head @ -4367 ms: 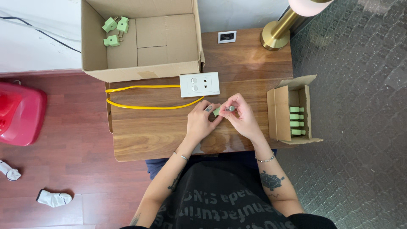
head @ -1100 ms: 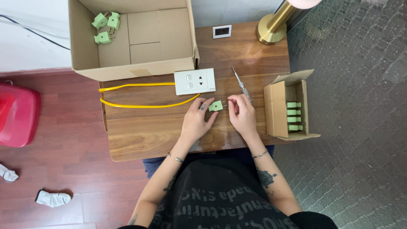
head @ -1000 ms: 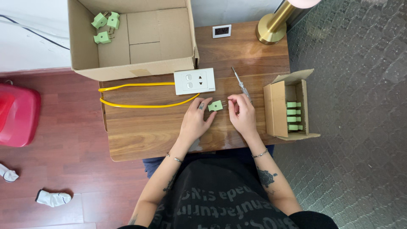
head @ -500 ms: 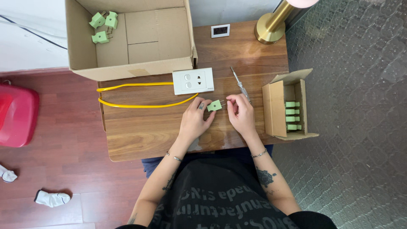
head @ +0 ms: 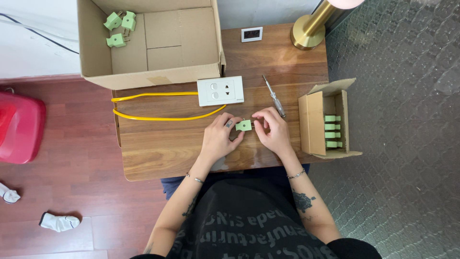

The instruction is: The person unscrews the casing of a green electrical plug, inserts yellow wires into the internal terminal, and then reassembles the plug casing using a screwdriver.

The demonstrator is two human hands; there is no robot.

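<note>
A small green plug [head: 244, 125] lies between my two hands over the wooden table [head: 158, 148]. My left hand [head: 218, 139] pinches its left side with thumb and fingers. My right hand [head: 271, 130] holds its right end, where thin metal prongs show. A screwdriver [head: 274, 96] lies on the table just above my right hand. A white socket plate [head: 220, 90] with a yellow cable [head: 153, 108] sits above my left hand.
A large open cardboard box [head: 148, 43] at the back holds three green plugs [head: 119, 28]. A small open carton [head: 326, 120] on the right holds several more. A brass lamp base [head: 309, 33] and a small white device [head: 251, 34] stand at the back. A red container [head: 19, 127] sits on the floor.
The screwdriver, held at the plug 4.4 s ago, now lies on the table. Over the last second both hands stay at the green plug with only slight finger shifts.
</note>
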